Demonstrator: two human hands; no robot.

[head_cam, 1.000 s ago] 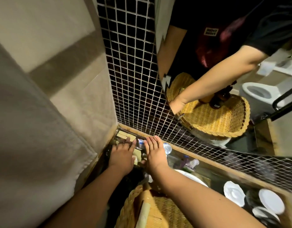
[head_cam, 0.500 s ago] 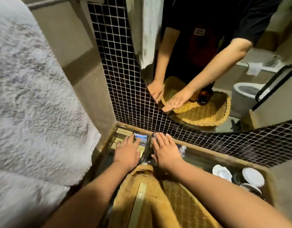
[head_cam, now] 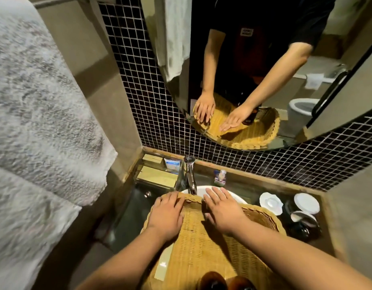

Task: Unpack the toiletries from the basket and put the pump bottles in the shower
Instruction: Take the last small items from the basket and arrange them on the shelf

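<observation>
A woven yellow basket [head_cam: 204, 248] rests over the white sink [head_cam: 235, 195]. Two brown pump bottles [head_cam: 212, 281] stand in its near end, cut off by the frame's bottom edge. A pale flat strip [head_cam: 163, 262] lies along the basket's left side. My left hand [head_cam: 166, 214] lies flat on the basket's far left rim, fingers spread, holding nothing. My right hand [head_cam: 220, 208] hovers flat over the basket's far edge, fingers apart and empty. Small boxes [head_cam: 158, 176] and a blue-labelled packet [head_cam: 172, 165] sit on the counter's back left corner.
A chrome tap [head_cam: 189, 174] rises just beyond my hands. A small clear bottle [head_cam: 220, 176] stands by the tiled wall. White dishes [head_cam: 271, 203] and dark jars [head_cam: 302, 227] fill the counter's right. A white towel [head_cam: 38, 114] hangs at the left. The mirror [head_cam: 264, 70] reflects a toilet.
Both hands have drawn back from the small items at the counter's back corner to the basket's far rim. The view has tilted down, bringing the basket and the brown bottles into sight.
</observation>
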